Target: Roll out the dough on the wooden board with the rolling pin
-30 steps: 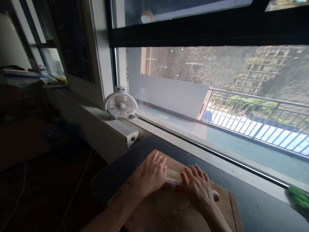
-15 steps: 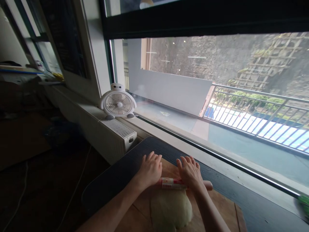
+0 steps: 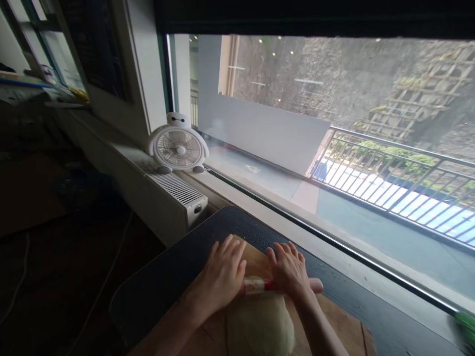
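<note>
1. A rolling pin (image 3: 256, 285) is laid crosswise on the far side of a pale mass of dough (image 3: 260, 324), with a red-and-white label exposed between the hands.
2. The left hand (image 3: 225, 274) is placed over the pin's left part; that end is hidden beneath it. The fingers are extended forward, and the grip is left uncurled.
3. The right hand (image 3: 289, 269) is set palm down over the pin's right part, with the fingers spread and raised toward the window side. Here too the grip is held apart, and the pin's bare right end is exposed beyond the wrist.
4. The dough is spread on a wooden board (image 3: 334, 316), between the forearms; its near edge is cut off by the frame.
5. The board is supported by a dark worktop (image 3: 166, 277), positioned beside the window.
6. A white fan (image 3: 180, 149) is stood on a slatted white unit (image 3: 178, 193) near the worktop's far corner.
7. A green object (image 3: 465, 324), blurred, is partly seen at the right edge.
</note>
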`<state>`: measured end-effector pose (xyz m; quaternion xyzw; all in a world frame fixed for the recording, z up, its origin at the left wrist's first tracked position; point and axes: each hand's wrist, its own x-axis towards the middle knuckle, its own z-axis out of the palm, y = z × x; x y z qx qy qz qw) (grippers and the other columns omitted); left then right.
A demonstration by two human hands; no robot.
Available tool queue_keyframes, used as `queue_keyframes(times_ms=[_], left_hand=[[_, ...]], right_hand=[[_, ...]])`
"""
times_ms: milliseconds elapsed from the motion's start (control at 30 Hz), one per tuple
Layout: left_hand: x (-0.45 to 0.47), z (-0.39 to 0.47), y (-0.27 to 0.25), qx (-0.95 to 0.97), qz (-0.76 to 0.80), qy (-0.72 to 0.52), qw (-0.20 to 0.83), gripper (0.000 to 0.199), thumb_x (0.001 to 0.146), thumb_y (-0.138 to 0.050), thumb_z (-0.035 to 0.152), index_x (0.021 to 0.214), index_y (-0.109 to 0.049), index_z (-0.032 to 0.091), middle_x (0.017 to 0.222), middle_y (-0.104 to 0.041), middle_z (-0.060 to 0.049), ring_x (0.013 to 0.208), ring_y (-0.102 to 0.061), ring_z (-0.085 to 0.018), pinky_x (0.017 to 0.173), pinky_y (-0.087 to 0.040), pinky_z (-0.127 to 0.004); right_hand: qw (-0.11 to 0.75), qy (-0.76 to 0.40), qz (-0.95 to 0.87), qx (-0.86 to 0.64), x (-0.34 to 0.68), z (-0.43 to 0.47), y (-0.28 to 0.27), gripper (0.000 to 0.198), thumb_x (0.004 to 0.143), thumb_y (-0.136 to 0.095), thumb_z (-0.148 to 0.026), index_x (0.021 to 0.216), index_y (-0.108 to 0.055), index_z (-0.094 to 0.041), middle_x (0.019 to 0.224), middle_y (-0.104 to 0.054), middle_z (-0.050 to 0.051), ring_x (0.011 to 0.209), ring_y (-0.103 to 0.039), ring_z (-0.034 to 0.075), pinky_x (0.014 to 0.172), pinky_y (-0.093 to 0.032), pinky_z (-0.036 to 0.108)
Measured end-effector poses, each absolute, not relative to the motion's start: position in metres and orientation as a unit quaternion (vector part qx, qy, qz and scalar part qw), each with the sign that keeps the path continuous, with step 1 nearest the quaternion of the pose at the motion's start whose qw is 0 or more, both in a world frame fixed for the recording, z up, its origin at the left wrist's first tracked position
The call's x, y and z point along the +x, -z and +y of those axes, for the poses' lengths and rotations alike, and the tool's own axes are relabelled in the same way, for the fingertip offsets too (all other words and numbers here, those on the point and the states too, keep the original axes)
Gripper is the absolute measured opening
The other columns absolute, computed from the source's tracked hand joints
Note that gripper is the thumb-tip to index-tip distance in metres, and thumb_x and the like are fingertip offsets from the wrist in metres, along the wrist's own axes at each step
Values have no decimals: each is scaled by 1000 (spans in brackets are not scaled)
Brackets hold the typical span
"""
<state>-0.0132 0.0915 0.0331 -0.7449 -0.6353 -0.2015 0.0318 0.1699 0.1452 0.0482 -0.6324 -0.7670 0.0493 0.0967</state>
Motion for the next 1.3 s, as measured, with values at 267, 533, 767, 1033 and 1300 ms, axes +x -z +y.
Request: queue_keyframes(times_ms=[267,533,767,1033,1300], left_hand=[[-16,85,-37,-748,-636,187,4,43,91,-35,25,131,-47,18,134,-50,-7,131,-33,-27,104,-33,-51],[-8,29,-27,-790,-572,206,81,45,91,-37,30,135,-42,21,139,-44,-4,134,-28,-26,108,-26,-50],[-16,100,-41,-748,-622,230,36,39,92,-34,25,126,-51,19,127,-56,-7,130,-34,-28,104,-29,-51],[-19,103,-35,-754,-624,202,15,40,92,-36,28,127,-51,19,129,-54,-8,130,-34,-28,103,-31,-51],[-14,19,-28,-803,-560,188,81,47,92,-37,32,138,-38,23,143,-39,-2,136,-25,-24,112,-21,-48]], right_hand=[[97,-53,-764,-636,172,135,-42,57,93,-15,-52,131,-45,-22,137,-44,7,134,-26,26,104,-23,48],[95,5,-793,-601,191,76,-38,49,93,-20,-46,127,-50,-28,136,-46,2,136,-20,25,107,-19,47],[86,-61,-765,-635,171,141,-48,53,93,-16,-48,125,-51,-25,134,-47,4,134,-25,26,104,-23,46],[82,-70,-769,-630,171,135,-48,54,93,-17,-50,130,-47,-25,139,-42,5,135,-22,26,105,-23,48],[75,30,-836,-542,207,37,-14,56,85,-34,-60,127,-52,-28,136,-45,2,129,-34,33,94,-43,51]])
